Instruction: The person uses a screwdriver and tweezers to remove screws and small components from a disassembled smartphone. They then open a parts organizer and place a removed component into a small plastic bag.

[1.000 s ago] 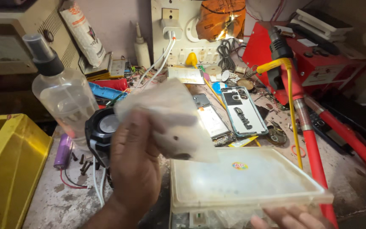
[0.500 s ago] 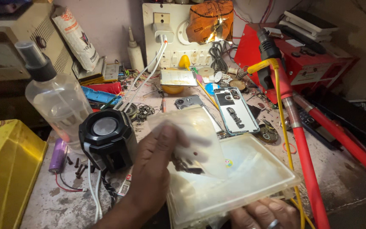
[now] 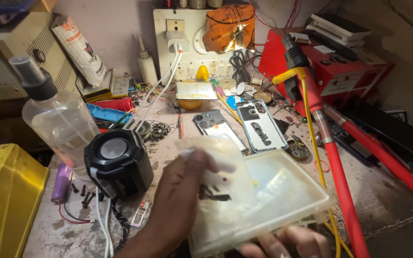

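Head view showed the left hand (image 3: 180,203) pinching a translucent sheet (image 3: 218,184) over the plastic tray (image 3: 288,191), gripped at six o'clock by the right hand (image 3: 285,243); steady, level holding seemed wise.

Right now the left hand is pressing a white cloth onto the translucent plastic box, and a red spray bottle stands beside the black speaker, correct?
Not quite. In the head view the spray bottle is clear with a black nozzle, not red. The rest holds: left hand, white cloth, translucent plastic box, black speaker.
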Demonstrator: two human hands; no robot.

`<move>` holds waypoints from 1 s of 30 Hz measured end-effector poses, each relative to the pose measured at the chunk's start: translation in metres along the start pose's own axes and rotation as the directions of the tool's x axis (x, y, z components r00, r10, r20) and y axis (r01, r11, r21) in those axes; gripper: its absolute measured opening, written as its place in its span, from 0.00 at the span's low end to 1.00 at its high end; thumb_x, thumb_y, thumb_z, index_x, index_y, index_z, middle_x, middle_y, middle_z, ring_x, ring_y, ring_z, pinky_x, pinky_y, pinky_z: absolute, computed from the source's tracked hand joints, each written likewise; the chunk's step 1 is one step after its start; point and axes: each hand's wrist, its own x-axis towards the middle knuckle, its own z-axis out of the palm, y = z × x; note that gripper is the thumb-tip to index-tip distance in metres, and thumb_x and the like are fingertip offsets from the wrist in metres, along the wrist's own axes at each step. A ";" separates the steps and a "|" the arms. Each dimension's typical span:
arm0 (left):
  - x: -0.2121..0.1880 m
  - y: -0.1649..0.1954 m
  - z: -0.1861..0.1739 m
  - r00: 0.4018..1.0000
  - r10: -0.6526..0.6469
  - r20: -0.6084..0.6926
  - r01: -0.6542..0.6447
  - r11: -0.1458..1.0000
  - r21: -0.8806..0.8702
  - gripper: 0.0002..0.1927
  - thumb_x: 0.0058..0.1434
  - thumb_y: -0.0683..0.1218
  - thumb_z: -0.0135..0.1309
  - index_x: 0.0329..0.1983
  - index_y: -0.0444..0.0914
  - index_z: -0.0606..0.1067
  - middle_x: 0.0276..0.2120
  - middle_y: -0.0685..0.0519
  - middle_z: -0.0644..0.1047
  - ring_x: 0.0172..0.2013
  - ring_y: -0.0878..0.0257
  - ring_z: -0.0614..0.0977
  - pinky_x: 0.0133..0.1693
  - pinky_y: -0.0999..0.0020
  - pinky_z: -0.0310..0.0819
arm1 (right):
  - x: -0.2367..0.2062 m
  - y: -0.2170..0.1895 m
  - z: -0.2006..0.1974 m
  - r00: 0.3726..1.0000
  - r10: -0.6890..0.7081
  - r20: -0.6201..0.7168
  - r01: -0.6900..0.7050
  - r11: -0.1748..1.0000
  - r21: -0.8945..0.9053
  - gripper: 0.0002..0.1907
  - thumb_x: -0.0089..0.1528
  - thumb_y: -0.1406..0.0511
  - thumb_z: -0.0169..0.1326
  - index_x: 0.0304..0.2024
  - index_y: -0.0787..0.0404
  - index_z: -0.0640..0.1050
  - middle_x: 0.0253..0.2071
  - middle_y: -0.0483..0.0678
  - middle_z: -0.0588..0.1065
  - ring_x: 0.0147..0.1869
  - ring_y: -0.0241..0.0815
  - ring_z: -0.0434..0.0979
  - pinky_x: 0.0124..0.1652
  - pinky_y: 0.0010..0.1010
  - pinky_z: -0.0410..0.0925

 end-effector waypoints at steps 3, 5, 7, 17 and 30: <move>0.003 -0.005 0.003 0.998 -0.046 -0.052 0.058 0.965 0.254 0.21 0.72 0.55 0.41 0.33 0.37 0.76 0.29 0.51 0.82 0.32 0.67 0.79 0.37 0.70 0.74 | 0.006 0.014 -0.029 0.905 0.385 0.180 -0.358 0.919 -0.164 0.22 0.51 0.41 0.68 0.27 0.48 0.82 0.28 0.41 0.78 0.33 0.32 0.80 0.41 0.22 0.78; 0.003 -0.007 0.004 0.988 -0.112 -0.103 0.142 0.923 0.358 0.20 0.69 0.55 0.42 0.32 0.38 0.77 0.25 0.53 0.81 0.29 0.66 0.82 0.35 0.69 0.77 | 0.020 0.017 -0.061 0.933 0.358 -0.039 -0.360 0.920 -0.157 0.24 0.54 0.41 0.62 0.36 0.50 0.80 0.33 0.45 0.78 0.38 0.38 0.79 0.45 0.29 0.76; 0.001 -0.007 0.007 0.987 -0.083 -0.139 0.131 0.914 0.383 0.19 0.68 0.54 0.43 0.34 0.38 0.77 0.25 0.54 0.82 0.29 0.67 0.82 0.34 0.69 0.77 | 0.033 0.006 -0.085 0.955 0.088 -0.284 -0.136 0.979 -0.152 0.29 0.56 0.40 0.56 0.46 0.53 0.79 0.39 0.49 0.79 0.44 0.45 0.78 0.49 0.37 0.73; -0.004 -0.011 0.004 0.980 -0.062 -0.190 0.124 0.935 0.332 0.20 0.67 0.53 0.43 0.33 0.36 0.80 0.23 0.53 0.82 0.28 0.67 0.81 0.34 0.71 0.75 | 0.071 -0.064 -0.126 0.847 0.522 0.099 -0.510 0.852 -0.123 0.38 0.64 0.40 0.48 0.74 0.42 0.70 0.46 0.54 0.79 0.50 0.46 0.84 0.56 0.40 0.74; 0.004 -0.003 -0.009 0.952 0.009 -0.306 -0.090 0.964 -0.250 0.21 0.73 0.55 0.42 0.36 0.35 0.74 0.29 0.45 0.82 0.26 0.62 0.82 0.32 0.64 0.79 | 0.072 0.014 -0.186 0.831 0.554 0.041 -0.090 0.061 0.994 0.35 0.58 0.63 0.58 0.68 0.58 0.67 0.62 0.67 0.71 0.66 0.59 0.73 0.58 0.45 0.70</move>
